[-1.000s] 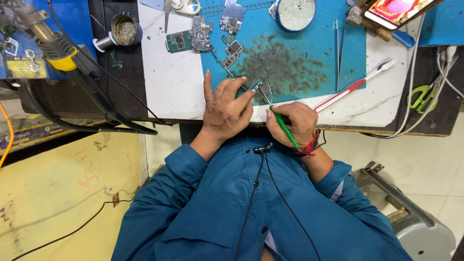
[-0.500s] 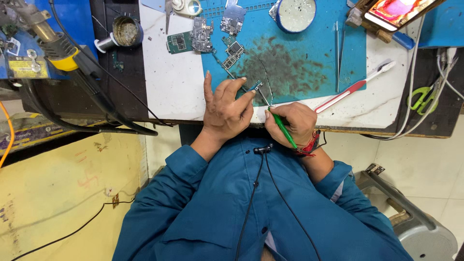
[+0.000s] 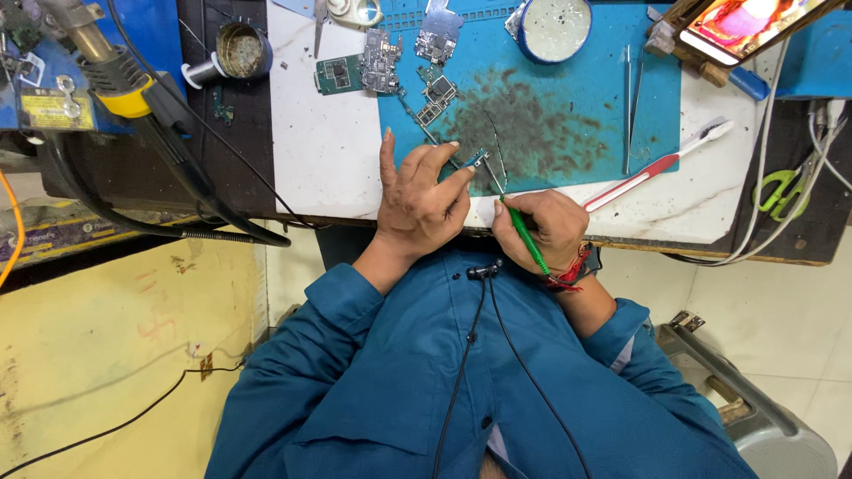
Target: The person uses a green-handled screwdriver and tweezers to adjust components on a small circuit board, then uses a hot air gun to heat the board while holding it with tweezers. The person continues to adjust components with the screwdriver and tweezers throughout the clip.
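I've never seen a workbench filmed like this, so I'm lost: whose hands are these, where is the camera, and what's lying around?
The camera sits on the person's head and looks down, so you see their own blue-sleeved arms. The left hand pinches a small metal part over the blue mat. The right hand holds a green-handled tool, its thin tip near that part. On the mat lie circuit boards, a round tin and tweezers. A toothbrush lies on the mat's right edge.
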